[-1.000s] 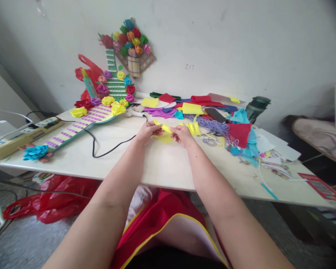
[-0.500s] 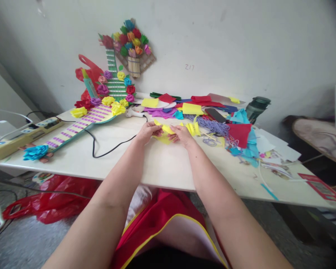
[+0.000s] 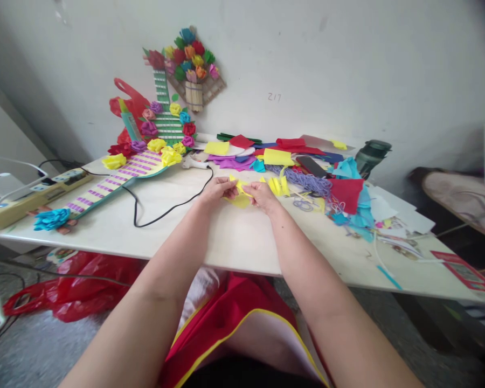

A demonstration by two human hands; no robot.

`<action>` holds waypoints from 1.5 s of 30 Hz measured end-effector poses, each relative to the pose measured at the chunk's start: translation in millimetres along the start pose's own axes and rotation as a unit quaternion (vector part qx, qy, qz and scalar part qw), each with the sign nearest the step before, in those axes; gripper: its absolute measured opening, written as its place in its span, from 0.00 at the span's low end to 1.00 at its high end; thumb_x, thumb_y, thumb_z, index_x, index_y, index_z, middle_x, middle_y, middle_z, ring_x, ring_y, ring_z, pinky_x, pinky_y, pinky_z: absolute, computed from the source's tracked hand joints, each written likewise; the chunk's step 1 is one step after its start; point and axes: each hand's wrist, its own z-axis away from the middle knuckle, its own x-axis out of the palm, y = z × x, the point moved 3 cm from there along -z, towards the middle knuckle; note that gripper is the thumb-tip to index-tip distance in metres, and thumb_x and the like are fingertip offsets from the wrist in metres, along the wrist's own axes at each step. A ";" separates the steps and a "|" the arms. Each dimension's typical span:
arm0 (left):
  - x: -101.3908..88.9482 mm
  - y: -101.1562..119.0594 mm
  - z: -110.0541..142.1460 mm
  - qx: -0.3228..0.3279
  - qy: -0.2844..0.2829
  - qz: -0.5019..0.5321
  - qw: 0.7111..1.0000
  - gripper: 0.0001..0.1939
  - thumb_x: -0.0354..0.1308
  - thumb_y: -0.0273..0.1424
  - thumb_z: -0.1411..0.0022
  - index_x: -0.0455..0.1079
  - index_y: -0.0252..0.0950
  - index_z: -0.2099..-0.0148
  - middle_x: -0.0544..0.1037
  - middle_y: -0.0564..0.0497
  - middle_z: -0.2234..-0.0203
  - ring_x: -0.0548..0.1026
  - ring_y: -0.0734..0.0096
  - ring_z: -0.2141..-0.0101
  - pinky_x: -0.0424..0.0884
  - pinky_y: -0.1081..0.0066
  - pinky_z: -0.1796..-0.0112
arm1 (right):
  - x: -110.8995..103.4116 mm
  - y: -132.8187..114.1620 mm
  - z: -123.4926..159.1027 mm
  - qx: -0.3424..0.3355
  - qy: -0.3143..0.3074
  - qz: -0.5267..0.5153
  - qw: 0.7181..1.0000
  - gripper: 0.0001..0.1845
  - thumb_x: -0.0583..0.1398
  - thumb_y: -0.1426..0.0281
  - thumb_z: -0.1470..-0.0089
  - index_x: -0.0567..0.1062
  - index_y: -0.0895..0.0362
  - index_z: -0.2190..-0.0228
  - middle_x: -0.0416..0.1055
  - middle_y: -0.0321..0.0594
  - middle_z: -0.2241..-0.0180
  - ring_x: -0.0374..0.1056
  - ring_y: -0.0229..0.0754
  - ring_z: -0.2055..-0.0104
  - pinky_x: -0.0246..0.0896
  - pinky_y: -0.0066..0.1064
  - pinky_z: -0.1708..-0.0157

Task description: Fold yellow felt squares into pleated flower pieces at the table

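Observation:
Both my hands meet over the middle of the pale table [image 3: 234,237]. My left hand [image 3: 217,190] and my right hand [image 3: 263,195] each pinch one end of a small yellow paper piece [image 3: 241,194], which is partly folded between the fingertips. More yellow paper strips [image 3: 279,186] lie just right of my right hand.
A black cable [image 3: 161,207] runs left of my hands to a glue gun [image 3: 194,163]. Coloured paper scraps [image 3: 275,153], purple string [image 3: 307,183], a phone [image 3: 310,165] and a dark bottle [image 3: 369,153] crowd the back right. A paper-flower craft [image 3: 145,156] and power strip [image 3: 36,194] lie left.
My hands have drawn closer together and the yellow paper between them has become more folded and compact.

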 end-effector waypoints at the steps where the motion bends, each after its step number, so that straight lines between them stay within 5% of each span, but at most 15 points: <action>1: -0.5 0.0 -0.4 0.005 0.004 0.006 1.000 0.20 0.65 0.45 0.54 0.68 0.32 0.76 0.75 0.50 0.81 0.69 0.79 0.82 0.63 0.76 0.78 | 0.2 -0.1 -0.1 0.000 -0.003 -0.008 1.000 0.17 0.64 0.59 0.56 0.65 0.56 0.81 0.55 0.26 0.92 0.46 0.28 0.90 0.38 0.22 0.89; 12: -3.8 0.9 -1.3 0.022 0.041 0.054 0.997 0.20 0.67 0.44 0.57 0.64 0.33 0.76 0.75 0.50 0.83 0.69 0.78 0.84 0.62 0.76 0.79 | 1.2 1.4 -0.9 -0.018 -0.037 -0.017 0.999 0.16 0.64 0.58 0.59 0.67 0.56 0.80 0.52 0.25 0.91 0.44 0.28 0.89 0.36 0.24 0.88; 25: -4.4 -8.0 -7.3 -0.004 0.102 0.032 0.994 0.16 0.58 0.39 0.47 0.64 0.34 0.79 0.69 0.53 0.88 0.63 0.81 0.88 0.56 0.77 0.85 | 5.6 -7.1 4.2 -0.080 -0.076 -0.017 0.994 0.15 0.63 0.60 0.57 0.71 0.58 0.82 0.67 0.34 0.85 0.55 0.30 0.84 0.50 0.23 0.83; 30: 0.9 -6.2 -4.6 -0.016 0.036 0.075 0.996 0.23 0.58 0.49 0.47 0.66 0.32 0.78 0.70 0.50 0.87 0.65 0.80 0.87 0.58 0.77 0.83 | 4.9 -8.6 4.7 -0.079 -0.054 -0.018 0.995 0.17 0.64 0.57 0.58 0.70 0.58 0.82 0.67 0.33 0.85 0.55 0.29 0.85 0.51 0.23 0.84; 34: 5.0 -4.9 -1.7 -0.023 -0.010 0.055 0.998 0.19 0.65 0.43 0.52 0.68 0.31 0.76 0.71 0.52 0.86 0.65 0.81 0.86 0.58 0.78 0.83 | 4.8 -7.0 3.3 -0.079 -0.038 0.002 0.996 0.17 0.63 0.57 0.57 0.70 0.58 0.81 0.68 0.33 0.85 0.54 0.29 0.85 0.50 0.23 0.84; 45: -0.8 -4.7 -3.7 0.002 0.035 0.026 0.999 0.14 0.65 0.36 0.54 0.66 0.32 0.78 0.68 0.55 0.87 0.62 0.83 0.86 0.55 0.78 0.83 | 8.4 -1.4 1.7 -0.046 -0.050 0.003 0.998 0.14 0.65 0.62 0.60 0.71 0.59 0.81 0.67 0.32 0.85 0.53 0.28 0.86 0.49 0.22 0.86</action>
